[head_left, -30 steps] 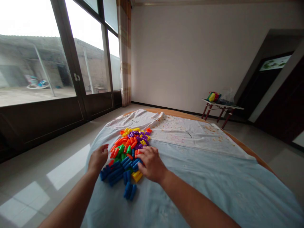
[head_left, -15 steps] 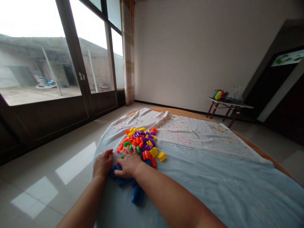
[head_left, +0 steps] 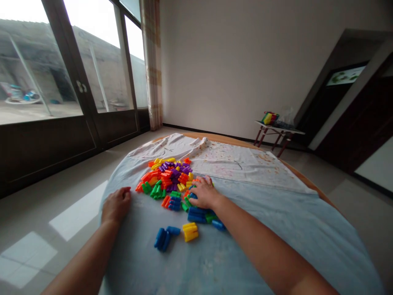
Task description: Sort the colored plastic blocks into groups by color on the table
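A heap of small plastic building pieces, shaped like joined tubes, covers the left part of the cloth. It includes orange pieces (head_left: pixel 151 177), purple pieces (head_left: pixel 175 174), green pieces (head_left: pixel 157 190) and yellow pieces (head_left: pixel 166 161). My right hand (head_left: pixel 204 192) lies on the heap's right side, fingers spread over blue and orange pieces; its palm side is hidden. To the left, apart from the heap, my left hand (head_left: pixel 116 205) rests by the table edge with fingers curled in and nothing visible in them. Nearer me lie a yellow piece (head_left: pixel 190 232) and blue pieces (head_left: pixel 162 239).
The round table is covered by a pale blue and white cloth (head_left: pixel 260 205), rumpled at the far side. Glass doors (head_left: pixel 92 82) and a curtain (head_left: pixel 152 65) stand at left. By the far wall a small table (head_left: pixel 278 129) carries a colourful bag and clear plastic.
My right hand has swept rightward across the heap, and the pieces now lie more spread out, with green ones uncovered. My left hand stays by the edge. The view has turned slightly right.
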